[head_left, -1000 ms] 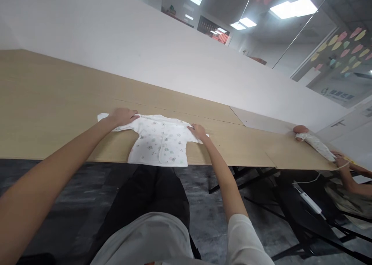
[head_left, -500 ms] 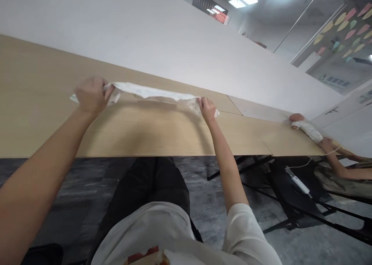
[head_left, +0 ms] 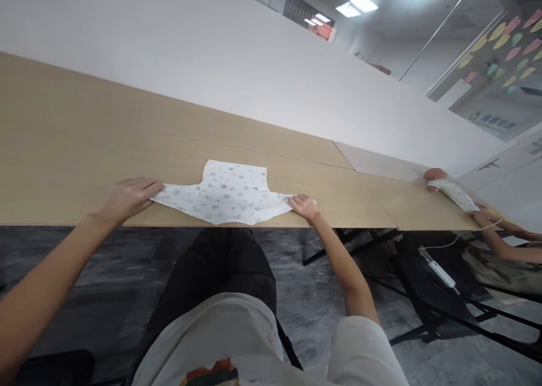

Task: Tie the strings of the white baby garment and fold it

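Note:
A white swaddle cloth (head_left: 235, 191) with a small grey print lies spread flat along the table's front edge. Its square panel points away from me and two tapered wings reach out sideways. My left hand (head_left: 133, 198), slightly blurred, grips the tip of the left wing, fingers closed over it. At the other end my right hand (head_left: 304, 206) is closed on the right wing's tip. The tips themselves are hidden under my fingers.
The long wooden table (head_left: 84, 137) runs along a white wall (head_left: 178, 53). Far right, another person's hands (head_left: 483, 214) hold a doll (head_left: 436, 174) in printed white cloth. A black folding chair (head_left: 432, 290) with a white power strip (head_left: 441, 273) on it stands below.
The cloth was stretched in the air between both hands. It has come down towards me and now lies flat at the front edge, both hands still on its ends.

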A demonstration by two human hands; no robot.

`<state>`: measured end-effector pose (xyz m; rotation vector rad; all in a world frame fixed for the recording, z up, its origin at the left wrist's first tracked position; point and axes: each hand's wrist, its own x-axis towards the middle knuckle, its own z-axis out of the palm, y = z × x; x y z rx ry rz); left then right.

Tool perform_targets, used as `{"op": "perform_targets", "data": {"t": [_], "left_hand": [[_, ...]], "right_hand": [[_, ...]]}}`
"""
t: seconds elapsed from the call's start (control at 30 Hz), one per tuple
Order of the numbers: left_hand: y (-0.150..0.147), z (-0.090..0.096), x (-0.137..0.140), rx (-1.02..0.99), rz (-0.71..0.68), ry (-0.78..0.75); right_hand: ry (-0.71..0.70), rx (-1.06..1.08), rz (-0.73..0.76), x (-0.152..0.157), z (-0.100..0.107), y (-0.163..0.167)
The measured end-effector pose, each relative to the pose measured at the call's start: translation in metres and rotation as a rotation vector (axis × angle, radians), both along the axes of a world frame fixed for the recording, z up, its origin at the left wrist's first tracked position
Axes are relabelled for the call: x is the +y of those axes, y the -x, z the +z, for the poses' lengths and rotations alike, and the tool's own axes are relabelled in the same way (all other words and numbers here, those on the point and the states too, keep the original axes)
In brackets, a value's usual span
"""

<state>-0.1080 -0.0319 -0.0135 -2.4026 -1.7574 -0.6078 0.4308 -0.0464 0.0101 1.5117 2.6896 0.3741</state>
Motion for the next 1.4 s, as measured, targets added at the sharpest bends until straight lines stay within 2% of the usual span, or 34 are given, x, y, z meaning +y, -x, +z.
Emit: {"op": "perform_targets", "data": {"t": [0.13, 0.27, 0.4, 0.57, 0.7, 0.77, 0.87, 0.97, 1.07, 1.2, 1.3, 1.4], "left_hand": [[0.013, -0.007, 0.006, 0.03, 0.083, -0.023], [0.014, -0.005, 0.005, -0.019, 0.121, 0.042], [0.012, 0.001, 0.0, -0.162, 0.194, 0.081], [0.015, 0.002, -0.003, -0.568, 0.338, 0.093], [0.015, 0.002, -0.001, -0.927, 0.372, 0.137], [0.015, 0.002, 0.0, -0.996, 0.368, 0.173], [0.017, -0.001, 0.0, -0.952, 0.295, 0.192], [0.02, -0.003, 0.0, -0.808, 0.244, 0.199], [0.022, -0.004, -0.001, -0.691, 0.269, 0.211], [0.023, -0.004, 0.0, -0.681, 0.265, 0.246], [0.022, -0.004, 0.001, -0.69, 0.265, 0.252], [0.021, -0.003, 0.0, -0.697, 0.277, 0.254]], "right_hand": [[-0.036, 0.049, -0.314, 0.004, -0.003, 0.001], [-0.098, 0.239, -0.63, 0.008, -0.008, 0.0], [-0.12, 0.429, -0.797, 0.006, -0.011, -0.004], [-0.125, 0.575, -0.849, 0.004, -0.013, -0.009], [-0.133, 0.642, -0.891, 0.004, -0.015, -0.01], [-0.149, 0.669, -0.914, 0.004, -0.015, -0.01], [-0.191, 0.713, -0.951, 0.004, -0.013, -0.01], [-0.228, 0.79, -0.977, 0.003, -0.011, -0.011], [-0.232, 0.891, -0.933, 0.001, -0.012, -0.013], [-0.188, 0.978, -0.843, 0.0, -0.013, -0.012], [-0.199, 1.0, -0.801, 0.004, -0.007, 0.001], [-0.255, 1.024, -0.725, 0.009, 0.008, 0.031]]}}
